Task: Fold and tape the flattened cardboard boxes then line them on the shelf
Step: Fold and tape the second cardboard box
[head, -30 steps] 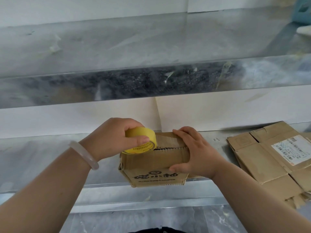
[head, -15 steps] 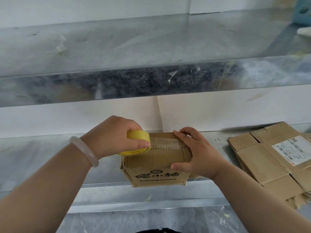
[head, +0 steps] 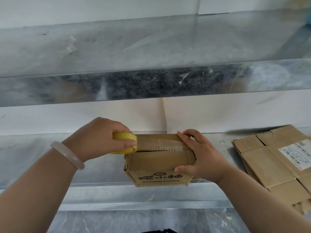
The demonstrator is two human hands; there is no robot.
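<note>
A small brown box [head: 158, 160] sits on the shiny metal shelf [head: 42, 157], right at its front edge, between the two hands. The left hand [head: 101, 138] is curled around a yellow roll of tape [head: 124, 135] and holds it at the top left corner of the box, touching it. A strip of clear tape [head: 161, 142] runs from the roll across the top of the box, along the crack where the two top flaps meet. The right hand [head: 202, 153] grips the right end of the box: its fingers [head: 186, 137] lie on top, pressing on the far end of the tape, and its thumb [head: 181, 169] pushes on the front side. The front of the box has dark printed writing on it (too small to read). A pale bracelet [head: 67, 153] is on the left wrist. To the right, near the box but not touching it, lies a stack of flat cardboard boxes [head: 269, 169] on the same shelf, and the top one has a white label [head: 297, 153]. Another metal shelf [head: 134, 47] is above, with a white wall behind.
</note>
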